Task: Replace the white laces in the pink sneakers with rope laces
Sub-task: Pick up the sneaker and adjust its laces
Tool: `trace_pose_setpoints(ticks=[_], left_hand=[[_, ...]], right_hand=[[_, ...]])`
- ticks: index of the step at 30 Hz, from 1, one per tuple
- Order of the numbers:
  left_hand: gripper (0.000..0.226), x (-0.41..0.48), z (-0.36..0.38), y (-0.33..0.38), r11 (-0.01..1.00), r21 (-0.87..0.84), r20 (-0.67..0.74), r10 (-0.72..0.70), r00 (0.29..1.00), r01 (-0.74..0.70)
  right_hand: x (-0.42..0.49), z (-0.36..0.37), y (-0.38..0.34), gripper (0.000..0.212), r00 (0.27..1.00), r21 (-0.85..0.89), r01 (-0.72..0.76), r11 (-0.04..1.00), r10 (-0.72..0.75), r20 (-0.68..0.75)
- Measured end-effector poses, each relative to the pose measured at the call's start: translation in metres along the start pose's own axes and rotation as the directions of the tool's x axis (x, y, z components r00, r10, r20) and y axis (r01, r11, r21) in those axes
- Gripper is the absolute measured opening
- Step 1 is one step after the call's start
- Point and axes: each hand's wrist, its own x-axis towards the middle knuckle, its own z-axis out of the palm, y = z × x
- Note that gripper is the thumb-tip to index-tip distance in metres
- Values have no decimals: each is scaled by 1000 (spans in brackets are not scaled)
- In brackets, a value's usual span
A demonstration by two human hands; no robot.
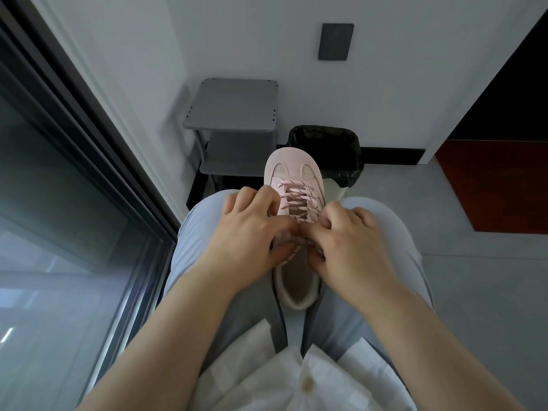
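Currently held item: pink sneaker (292, 164) — lies on the lap between the thighs, toe pointing away from the person, heel opening toward the body.
Lacing: rope lace (298, 197), pink with dark flecks, crosses the eyelet rows from the toe end up to the hands.
Left hand (252, 232): fingers curled over the sneaker's left side; thumb and forefinger pinch a strand of the rope lace near the top eyelets.
Right hand (353, 244): fingers curled — the fingertips pinch the rope lace at the opposite top eyelets, just beside the left hand's fingertips.
Clothing: light blue trousers (397, 241); white shirt (296, 378) at the lower edge of view.
Surroundings: grey shelf unit (231, 105) against the wall beyond the toe; bin with black liner (324, 140) just beside it; dark wall plate (336, 41) above; glass door (44, 203) at left.
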Motion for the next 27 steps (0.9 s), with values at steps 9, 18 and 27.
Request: trace_pose_setpoints(ticks=[9,18,27], left_hand=[[26,-6,-1,3,999,-18,3,-28,1000,28],[23,-11,0,1,970,-181,114,187,976,-164],[29,-10,0,0,990,-119,16,75,997,-73]], right_hand=[[-7,1,5,4,997,86,61,994,-57,-48],[-20,3,0,12,994,70,56,996,-63,91],[-24,-3,0,10,988,126,97,987,-110,104]])
